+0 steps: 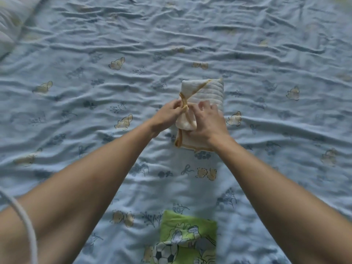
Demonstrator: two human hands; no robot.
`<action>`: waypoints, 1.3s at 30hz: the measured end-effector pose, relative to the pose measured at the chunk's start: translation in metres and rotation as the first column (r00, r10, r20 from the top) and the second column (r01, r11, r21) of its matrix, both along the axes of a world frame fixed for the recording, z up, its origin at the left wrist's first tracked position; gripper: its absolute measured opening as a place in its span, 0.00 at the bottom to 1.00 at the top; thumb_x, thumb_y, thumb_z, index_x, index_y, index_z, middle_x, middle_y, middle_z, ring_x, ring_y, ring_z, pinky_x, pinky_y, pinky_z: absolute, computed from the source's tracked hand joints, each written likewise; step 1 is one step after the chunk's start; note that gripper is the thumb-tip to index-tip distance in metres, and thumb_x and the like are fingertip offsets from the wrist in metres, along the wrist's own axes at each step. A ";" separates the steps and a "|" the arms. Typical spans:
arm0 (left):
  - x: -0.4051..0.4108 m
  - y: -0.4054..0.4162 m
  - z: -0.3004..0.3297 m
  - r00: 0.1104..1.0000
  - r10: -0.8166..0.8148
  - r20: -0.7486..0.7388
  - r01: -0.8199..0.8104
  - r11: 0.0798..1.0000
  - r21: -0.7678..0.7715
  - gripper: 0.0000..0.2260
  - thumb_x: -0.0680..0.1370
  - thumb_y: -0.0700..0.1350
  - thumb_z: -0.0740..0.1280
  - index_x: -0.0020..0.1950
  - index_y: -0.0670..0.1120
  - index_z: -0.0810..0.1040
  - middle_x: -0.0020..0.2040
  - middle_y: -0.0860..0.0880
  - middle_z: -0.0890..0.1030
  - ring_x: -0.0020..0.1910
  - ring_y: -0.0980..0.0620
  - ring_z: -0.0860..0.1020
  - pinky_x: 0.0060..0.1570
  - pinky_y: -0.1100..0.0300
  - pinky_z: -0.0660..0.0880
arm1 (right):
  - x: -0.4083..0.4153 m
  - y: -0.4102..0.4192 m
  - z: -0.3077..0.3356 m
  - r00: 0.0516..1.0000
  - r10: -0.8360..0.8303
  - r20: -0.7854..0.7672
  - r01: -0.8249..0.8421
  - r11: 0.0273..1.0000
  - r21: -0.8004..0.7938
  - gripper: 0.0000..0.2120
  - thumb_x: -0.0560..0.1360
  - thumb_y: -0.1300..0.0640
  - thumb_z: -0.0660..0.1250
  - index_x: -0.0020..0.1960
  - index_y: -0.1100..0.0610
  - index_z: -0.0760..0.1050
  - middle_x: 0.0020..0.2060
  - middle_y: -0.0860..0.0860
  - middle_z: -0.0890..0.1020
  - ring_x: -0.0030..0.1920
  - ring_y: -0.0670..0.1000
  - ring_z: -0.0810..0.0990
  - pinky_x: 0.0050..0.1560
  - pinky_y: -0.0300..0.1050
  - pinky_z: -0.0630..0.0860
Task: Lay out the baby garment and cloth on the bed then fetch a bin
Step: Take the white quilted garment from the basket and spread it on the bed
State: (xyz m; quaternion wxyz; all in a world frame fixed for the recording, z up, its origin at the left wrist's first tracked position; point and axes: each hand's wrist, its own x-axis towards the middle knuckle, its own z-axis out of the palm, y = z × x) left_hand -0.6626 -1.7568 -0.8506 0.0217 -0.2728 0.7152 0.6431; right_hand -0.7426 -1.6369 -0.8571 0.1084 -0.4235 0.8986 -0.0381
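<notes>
A folded white baby garment (206, 92) with orange trim lies on the bed (95, 92), right of the middle. My left hand (168, 114) pinches the orange-edged tie at the garment's left side. My right hand (209, 121) is over the garment's near half, its fingers curled on the white fabric. A green cloth (187, 237) printed with a football and cartoon figures lies folded at the near edge of the bed, between my forearms.
The bed is covered by a wrinkled light blue sheet with small bear and flower prints. A pale pillow (11, 21) sits at the far left corner. A white cord (26, 225) hangs at the lower left.
</notes>
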 end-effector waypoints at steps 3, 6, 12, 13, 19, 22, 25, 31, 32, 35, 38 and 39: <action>0.004 0.003 -0.009 1.000 0.013 0.022 -0.009 0.990 -0.143 0.15 0.83 0.45 0.54 0.65 0.42 0.73 0.59 0.44 0.78 0.56 0.49 0.76 0.58 0.54 0.72 | -0.005 0.003 -0.005 0.974 -0.179 0.136 0.213 0.927 -0.307 0.16 0.71 0.55 0.67 0.59 0.52 0.74 0.52 0.56 0.78 0.49 0.55 0.76 0.44 0.47 0.72; 0.005 0.006 -0.014 0.999 0.034 0.038 -0.027 0.986 -0.164 0.16 0.83 0.46 0.56 0.67 0.41 0.71 0.62 0.43 0.77 0.61 0.47 0.75 0.64 0.50 0.71 | -0.019 0.032 0.001 0.703 -0.266 0.659 0.691 0.475 -0.545 0.08 0.74 0.57 0.67 0.53 0.54 0.78 0.45 0.51 0.81 0.44 0.49 0.79 0.41 0.45 0.75; -0.008 0.012 -0.019 0.998 0.050 0.026 -0.042 0.965 -0.261 0.17 0.75 0.42 0.69 0.64 0.42 0.75 0.56 0.48 0.81 0.53 0.49 0.79 0.58 0.49 0.76 | -0.034 0.120 -0.010 0.112 -0.110 0.988 0.952 -0.272 -0.138 0.09 0.73 0.65 0.66 0.49 0.53 0.75 0.49 0.53 0.80 0.52 0.51 0.79 0.43 0.45 0.78; -0.011 0.014 -0.020 0.997 0.071 0.014 -0.064 0.957 -0.284 0.16 0.75 0.42 0.70 0.63 0.42 0.76 0.53 0.49 0.81 0.51 0.50 0.80 0.57 0.49 0.77 | -0.033 0.129 -0.016 0.034 -0.138 0.990 0.965 -0.254 -0.069 0.10 0.74 0.65 0.66 0.52 0.55 0.74 0.53 0.55 0.80 0.56 0.53 0.78 0.46 0.46 0.78; -0.009 0.019 -0.027 0.994 0.060 0.096 -0.023 0.937 -0.347 0.12 0.75 0.46 0.70 0.57 0.43 0.79 0.53 0.45 0.83 0.52 0.47 0.81 0.54 0.48 0.77 | -0.036 0.136 -0.023 0.038 -0.445 0.895 0.987 -0.122 -0.103 0.26 0.70 0.62 0.72 0.65 0.57 0.67 0.63 0.56 0.74 0.62 0.55 0.75 0.58 0.48 0.76; -0.008 0.018 -0.026 0.991 0.067 0.117 -0.025 0.944 -0.329 0.12 0.76 0.45 0.68 0.55 0.40 0.80 0.51 0.43 0.83 0.51 0.45 0.81 0.54 0.47 0.77 | -0.036 0.131 -0.012 0.457 -0.758 0.466 0.878 0.301 -0.372 0.39 0.67 0.57 0.74 0.73 0.54 0.58 0.68 0.59 0.66 0.66 0.58 0.68 0.62 0.51 0.69; -0.011 0.015 -0.024 0.990 0.033 0.136 0.014 0.944 -0.331 0.11 0.77 0.45 0.67 0.54 0.40 0.82 0.50 0.43 0.84 0.49 0.46 0.82 0.53 0.49 0.78 | -0.043 0.125 -0.005 0.856 -0.515 0.048 0.498 0.797 -0.343 0.36 0.66 0.56 0.74 0.70 0.52 0.64 0.72 0.58 0.62 0.71 0.59 0.62 0.68 0.55 0.63; -0.017 0.004 -0.012 0.998 -0.002 0.057 0.007 0.997 -0.082 0.11 0.78 0.44 0.66 0.53 0.38 0.81 0.38 0.49 0.82 0.31 0.60 0.78 0.32 0.71 0.73 | -0.076 0.102 -0.002 0.955 -0.240 -0.174 0.225 0.969 -0.106 0.10 0.76 0.52 0.66 0.55 0.53 0.80 0.58 0.56 0.75 0.59 0.58 0.72 0.58 0.53 0.68; -0.019 0.002 -0.008 0.999 -0.001 0.040 0.003 0.999 -0.046 0.09 0.78 0.44 0.67 0.51 0.39 0.81 0.37 0.51 0.81 0.30 0.61 0.78 0.32 0.70 0.72 | -0.082 0.100 0.000 0.947 -0.296 -0.124 0.269 0.942 -0.199 0.10 0.76 0.52 0.66 0.53 0.54 0.81 0.52 0.56 0.76 0.53 0.57 0.74 0.54 0.51 0.71; -0.033 -0.007 0.007 0.999 0.035 -0.026 -0.033 0.996 0.081 0.06 0.77 0.47 0.67 0.45 0.46 0.81 0.37 0.53 0.82 0.32 0.61 0.79 0.39 0.66 0.72 | -0.102 0.099 0.017 0.826 -0.512 0.237 0.559 0.685 -0.467 0.12 0.75 0.46 0.66 0.47 0.55 0.80 0.41 0.52 0.77 0.42 0.51 0.76 0.41 0.45 0.71; -0.046 -0.010 0.019 0.998 -0.028 -0.048 0.034 0.991 0.131 0.06 0.77 0.49 0.67 0.46 0.47 0.80 0.39 0.53 0.82 0.35 0.61 0.80 0.42 0.65 0.73 | -0.129 0.105 0.038 0.599 -0.555 0.577 0.794 0.320 -0.517 0.12 0.74 0.52 0.66 0.34 0.55 0.73 0.30 0.48 0.76 0.29 0.45 0.74 0.35 0.42 0.71; -0.049 -0.009 0.021 0.997 -0.062 -0.043 0.067 0.992 0.111 0.07 0.77 0.50 0.67 0.46 0.48 0.80 0.39 0.54 0.82 0.35 0.61 0.80 0.40 0.67 0.74 | -0.139 0.107 0.044 0.535 -0.529 0.659 0.836 0.217 -0.504 0.12 0.74 0.54 0.66 0.33 0.54 0.72 0.27 0.48 0.75 0.26 0.43 0.73 0.34 0.41 0.72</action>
